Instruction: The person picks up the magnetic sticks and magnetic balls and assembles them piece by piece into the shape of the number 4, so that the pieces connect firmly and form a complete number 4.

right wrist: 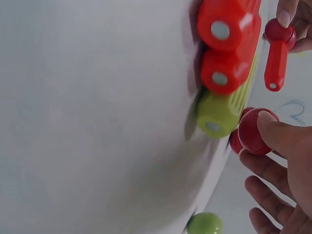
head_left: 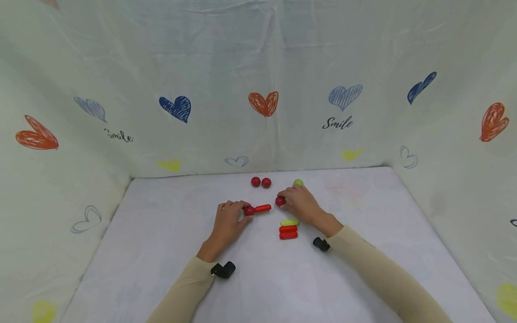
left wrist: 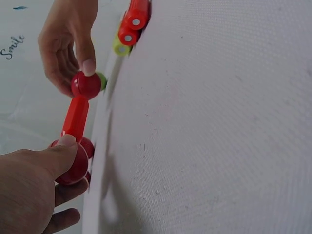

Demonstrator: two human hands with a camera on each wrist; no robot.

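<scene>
Between thumb and fingers, my left hand (head_left: pixel 229 223) pinches a dark red ball (head_left: pixel 249 210). A red rod (head_left: pixel 263 208) sticks out from that ball toward the right; its free end shows a pale round disc (right wrist: pixel 273 86) in the right wrist view. My right hand (head_left: pixel 302 204) pinches another dark red ball (head_left: pixel 280 201), apart from the rod's end. Nearer the front, below the right hand, a yellow-green rod (head_left: pixel 289 222) and two red rods (head_left: pixel 288 232) lie side by side on the table.
Two more dark red balls, a left one (head_left: pixel 256 181) and a right one (head_left: pixel 266 183), sit at the table's back. A green ball (head_left: pixel 298 182) lies just behind the right hand. A white cloth wall (head_left: pixel 218 134) with printed hearts rises behind the table (head_left: pixel 161 251).
</scene>
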